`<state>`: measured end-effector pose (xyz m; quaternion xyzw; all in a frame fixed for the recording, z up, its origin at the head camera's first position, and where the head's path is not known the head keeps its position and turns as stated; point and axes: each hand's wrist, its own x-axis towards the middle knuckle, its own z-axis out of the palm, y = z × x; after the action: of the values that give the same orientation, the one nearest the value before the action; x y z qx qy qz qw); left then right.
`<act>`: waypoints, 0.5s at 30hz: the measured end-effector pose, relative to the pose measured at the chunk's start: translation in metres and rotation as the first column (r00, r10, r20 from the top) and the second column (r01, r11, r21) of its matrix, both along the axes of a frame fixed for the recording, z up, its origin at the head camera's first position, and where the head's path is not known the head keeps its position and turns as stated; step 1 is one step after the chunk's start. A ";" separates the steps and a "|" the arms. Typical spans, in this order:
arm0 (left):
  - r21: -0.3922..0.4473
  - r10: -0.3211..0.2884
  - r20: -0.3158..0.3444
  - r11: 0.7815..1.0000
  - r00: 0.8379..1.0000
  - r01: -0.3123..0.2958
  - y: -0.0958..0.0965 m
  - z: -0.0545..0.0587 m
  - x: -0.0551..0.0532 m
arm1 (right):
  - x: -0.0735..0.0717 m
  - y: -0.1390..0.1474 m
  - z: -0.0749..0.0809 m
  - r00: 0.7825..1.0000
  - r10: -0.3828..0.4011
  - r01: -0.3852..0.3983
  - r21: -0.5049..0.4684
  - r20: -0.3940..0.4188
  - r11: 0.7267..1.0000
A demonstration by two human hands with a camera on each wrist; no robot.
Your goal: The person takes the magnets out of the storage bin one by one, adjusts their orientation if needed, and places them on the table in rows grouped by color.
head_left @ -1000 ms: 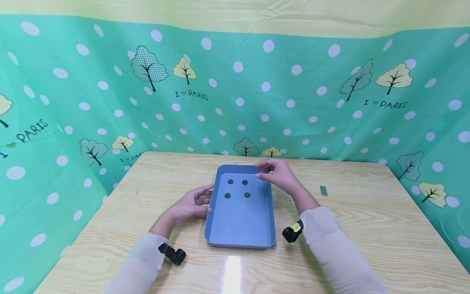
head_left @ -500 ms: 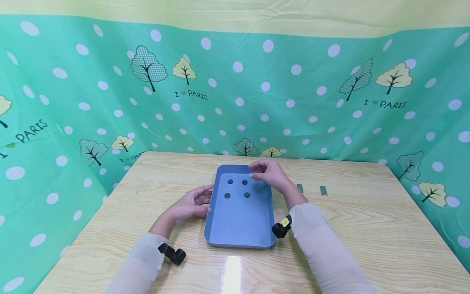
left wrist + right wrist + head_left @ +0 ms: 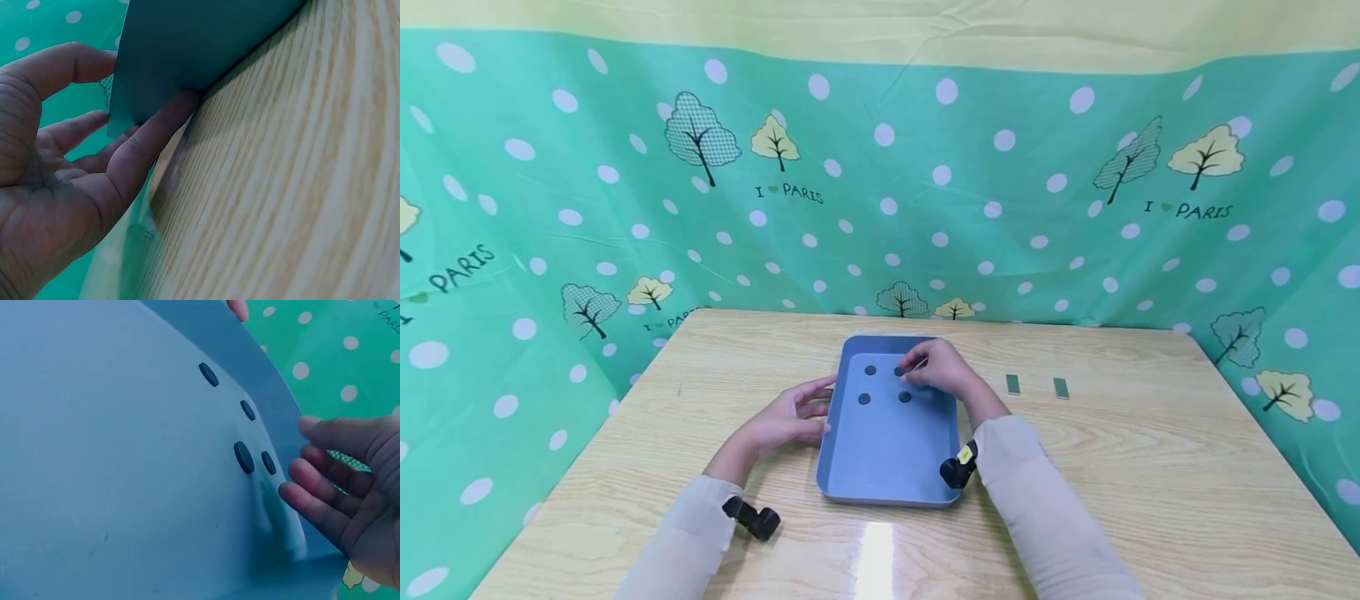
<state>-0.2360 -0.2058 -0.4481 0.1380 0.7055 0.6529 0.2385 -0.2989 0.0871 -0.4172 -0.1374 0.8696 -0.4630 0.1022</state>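
Observation:
In the head view a shallow blue tray [image 3: 887, 458] lies on the wooden table. Several small dark discs [image 3: 864, 399] sit on its floor toward the far end. My left hand [image 3: 786, 421] is at the tray's left side; in the left wrist view a finger [image 3: 147, 140] lies along the outer wall and another fingertip meets the rim. My right hand [image 3: 940, 368] reaches over the far right of the tray, fingertips close by the far right disc [image 3: 898, 371]. In the right wrist view its fingers are bent loosely, apart from the thumb [image 3: 337, 432], nothing visible between them.
Two small green rectangular pieces, a nearer one [image 3: 1012, 384] and one farther right [image 3: 1061, 388], lie on the wooden table [image 3: 1150, 467] right of the tray. A green dotted cloth [image 3: 820, 250] hangs behind the table and at its sides.
My right hand has moved left and down, from the tray's far right rim to over the discs. A second green piece has come into sight behind the arm. The left hand stays put.

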 end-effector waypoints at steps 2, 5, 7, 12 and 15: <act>-0.001 0.002 -0.002 1.000 1.000 -0.002 0.000 0.000 0.000 | 0.000 -0.001 0.000 1.000 0.018 -0.017 0.049 -0.010 0.999; -0.006 0.001 -0.004 1.000 1.000 -0.001 0.001 0.000 0.000 | 0.000 -0.003 0.000 0.999 0.051 -0.049 0.124 -0.017 0.991; -0.008 0.001 -0.005 1.000 1.000 -0.001 0.001 0.000 0.000 | 0.001 -0.004 0.001 0.997 0.073 -0.069 0.169 -0.017 0.983; -0.009 0.006 -0.006 1.000 1.000 -0.006 0.001 0.002 0.001 | 0.002 -0.006 0.000 0.992 0.124 -0.111 0.262 -0.030 0.959; -0.010 0.003 -0.011 1.000 1.000 -0.003 0.001 0.003 0.002 | 0.002 -0.007 -0.001 0.990 0.135 -0.117 0.302 -0.040 0.946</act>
<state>-0.2342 -0.2044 -0.4456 0.1394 0.7104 0.6488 0.2345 -0.2972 0.0803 -0.4178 -0.1897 0.9217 -0.3145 0.1250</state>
